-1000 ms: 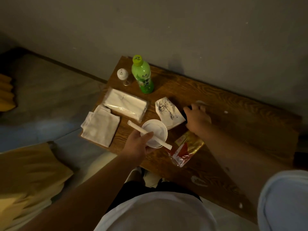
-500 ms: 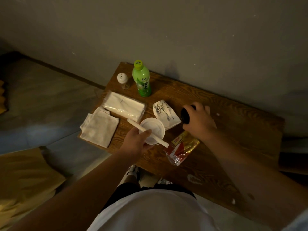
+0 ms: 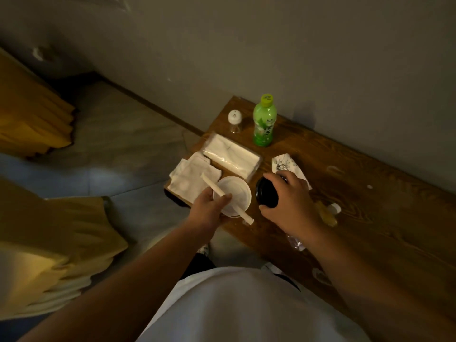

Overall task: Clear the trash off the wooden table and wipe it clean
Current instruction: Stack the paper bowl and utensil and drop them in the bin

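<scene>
My left hand (image 3: 209, 211) grips a white plastic cup (image 3: 233, 196) and a paper-wrapped stick (image 3: 223, 195) laid across its rim, above the near left edge of the wooden table (image 3: 357, 201). My right hand (image 3: 290, 206) holds a black round lid (image 3: 266, 195) right beside the cup. A crumpled printed paper (image 3: 283, 164) lies just behind that hand. A yellow snack wrapper (image 3: 327, 214) lies partly hidden under my right wrist. A folded white cloth (image 3: 190, 176) sits at the table's left end.
A green drink bottle (image 3: 263, 120) and a small clear bottle with a white cap (image 3: 234, 120) stand at the far left corner by the wall. A tissue pack (image 3: 232, 155) lies beside the cloth. White crumbs dot the table to the right. Yellow cushions (image 3: 49, 243) lie on the floor at left.
My right hand has lifted the black lid and brought it left, next to the cup. The view has swung left.
</scene>
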